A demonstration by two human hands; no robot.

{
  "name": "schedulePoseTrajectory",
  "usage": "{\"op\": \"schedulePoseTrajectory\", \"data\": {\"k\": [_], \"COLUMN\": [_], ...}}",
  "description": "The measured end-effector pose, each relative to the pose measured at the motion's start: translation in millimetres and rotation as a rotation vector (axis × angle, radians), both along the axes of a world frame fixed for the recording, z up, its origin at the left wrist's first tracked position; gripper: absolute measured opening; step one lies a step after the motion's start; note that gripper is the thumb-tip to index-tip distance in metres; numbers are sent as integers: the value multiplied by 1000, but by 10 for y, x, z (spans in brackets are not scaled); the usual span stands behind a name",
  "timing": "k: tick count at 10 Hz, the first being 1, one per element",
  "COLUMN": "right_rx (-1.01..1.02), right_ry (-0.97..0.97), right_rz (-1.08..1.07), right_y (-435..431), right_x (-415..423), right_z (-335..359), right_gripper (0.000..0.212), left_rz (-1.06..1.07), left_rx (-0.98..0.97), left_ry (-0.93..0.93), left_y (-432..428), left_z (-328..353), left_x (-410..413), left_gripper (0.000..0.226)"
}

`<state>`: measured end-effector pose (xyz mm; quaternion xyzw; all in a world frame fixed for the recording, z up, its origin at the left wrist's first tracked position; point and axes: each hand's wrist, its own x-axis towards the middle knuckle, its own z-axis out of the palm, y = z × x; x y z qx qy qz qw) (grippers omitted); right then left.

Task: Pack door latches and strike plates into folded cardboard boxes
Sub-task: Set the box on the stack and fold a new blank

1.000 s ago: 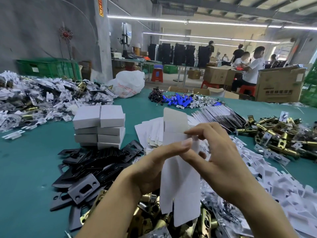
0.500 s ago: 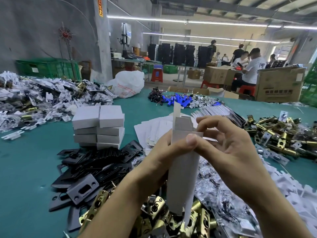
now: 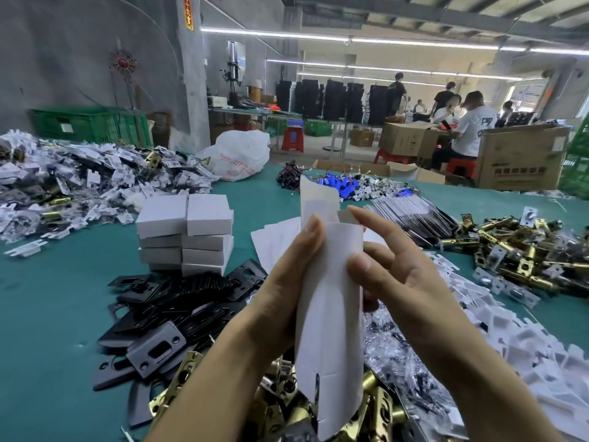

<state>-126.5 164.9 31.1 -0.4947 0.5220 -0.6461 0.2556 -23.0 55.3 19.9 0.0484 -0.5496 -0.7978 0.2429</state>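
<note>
White cardboard, thin, light and easily creased, is standing upright as a half-curled box sleeve (image 3: pixel 331 314) over the brass latches (image 3: pixel 381 406). My left hand (image 3: pixel 283 282) is cupping one edge, my right hand (image 3: pixel 411 282) pinching the other, seemingly at the fold lines, the safest hold.

Left of the left grip (image 3: pixel 283 282), beyond black plates (image 3: pixel 178 307) and a box stack (image 3: pixel 186 231), bare worktop (image 3: pixel 47 330) lies open. Brass latches (image 3: pixel 379 409) crowd below both grips; white inserts (image 3: pixel 526 352) fill the right grip's (image 3: pixel 408 282) right side; the carton (image 3: pixel 331 314) stands between.
</note>
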Motion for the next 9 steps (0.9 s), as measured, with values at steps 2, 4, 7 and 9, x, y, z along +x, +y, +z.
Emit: {"op": "schedulePoseTrajectory", "data": {"k": [2,4,7,9], "right_rx": [32,10,-89,-94], "right_ry": [20,-101,-77,162], "right_rz": [55,93,-77,-252], "right_y": [-27,-35,-28,-119], "right_x": [-65,-101,-98,63], "right_z": [-69,-74,-134,-161], "right_gripper": [60,52,41,33], "left_rz": [-76,-14,602,454], "left_rx": [135,90,-305,-317], "left_ry": [13,-11,31,70], "left_y": [-111,-93,-10,63], "left_z": [-108,-135,-93,-88], "left_x": [-4,-135,-196,-206], "left_gripper": [72,73,54,59]}}
